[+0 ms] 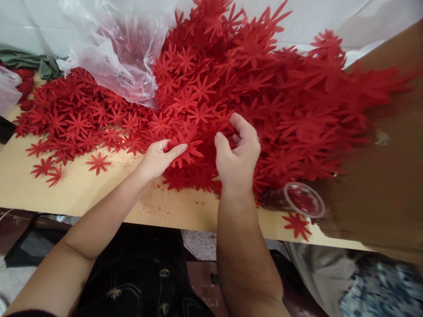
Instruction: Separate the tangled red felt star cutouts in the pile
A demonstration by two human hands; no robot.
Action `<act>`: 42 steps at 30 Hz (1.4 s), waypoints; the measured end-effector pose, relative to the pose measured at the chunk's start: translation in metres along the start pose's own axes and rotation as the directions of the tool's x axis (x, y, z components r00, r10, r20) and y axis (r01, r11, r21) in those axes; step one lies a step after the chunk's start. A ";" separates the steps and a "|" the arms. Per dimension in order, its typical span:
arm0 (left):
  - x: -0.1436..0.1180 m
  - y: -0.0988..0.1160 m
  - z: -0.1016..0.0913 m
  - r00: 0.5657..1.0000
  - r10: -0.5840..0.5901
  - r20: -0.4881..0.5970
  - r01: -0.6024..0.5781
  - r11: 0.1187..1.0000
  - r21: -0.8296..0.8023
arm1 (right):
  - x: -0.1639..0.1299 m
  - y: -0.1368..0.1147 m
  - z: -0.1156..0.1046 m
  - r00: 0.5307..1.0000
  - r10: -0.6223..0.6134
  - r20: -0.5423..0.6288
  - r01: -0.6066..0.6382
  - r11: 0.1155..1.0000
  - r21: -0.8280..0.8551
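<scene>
Just behind the middle of the worktop's (109, 193) front edge, the left hand (161, 159) pinches a red flower (191, 149) between thumb and fingers; whether more flowers are stacked under it, I cannot tell. Beside it, the right hand (238, 152) is half open, thumb and forefinger apart, in front of a heap of red flowers (264, 88) that spreads along the back edge and rises highest toward the right. A clear plastic bag (115, 66) sits over the heap's left part, and a green cloth (51, 67) lies at the back left corner. One loose flower (98, 163) lies nearer the left end. Toward the right end, a plastic cup (323, 207) lies on its side, with another flower (297, 226) close to the front edge.
</scene>
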State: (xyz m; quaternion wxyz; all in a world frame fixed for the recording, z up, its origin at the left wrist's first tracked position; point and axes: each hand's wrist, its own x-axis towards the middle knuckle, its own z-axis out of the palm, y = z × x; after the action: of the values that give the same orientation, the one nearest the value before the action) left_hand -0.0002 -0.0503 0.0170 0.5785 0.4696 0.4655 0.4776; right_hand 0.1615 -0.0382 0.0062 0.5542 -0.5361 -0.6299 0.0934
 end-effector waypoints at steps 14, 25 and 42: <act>-0.006 0.006 0.001 0.992 -0.111 0.061 0.117 0.988 -0.096 | -0.007 -0.026 0.010 0.969 0.243 0.046 -0.247 0.943 0.223; -0.006 0.007 0.009 0.997 0.067 0.031 -0.057 0.964 -0.260 | -0.013 -0.043 0.018 0.964 0.206 0.168 -0.246 0.931 0.271; 0.005 -0.001 0.006 0.992 0.099 -0.082 -0.109 0.986 -0.126 | -0.005 -0.030 0.009 0.950 0.308 0.050 -0.302 0.866 0.400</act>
State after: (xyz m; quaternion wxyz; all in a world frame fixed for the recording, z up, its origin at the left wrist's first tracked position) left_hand 0.0066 -0.0458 0.0161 0.5640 0.4363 0.4297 0.5540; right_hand 0.1362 -0.0505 0.0217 0.6356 -0.5039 -0.5002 0.3032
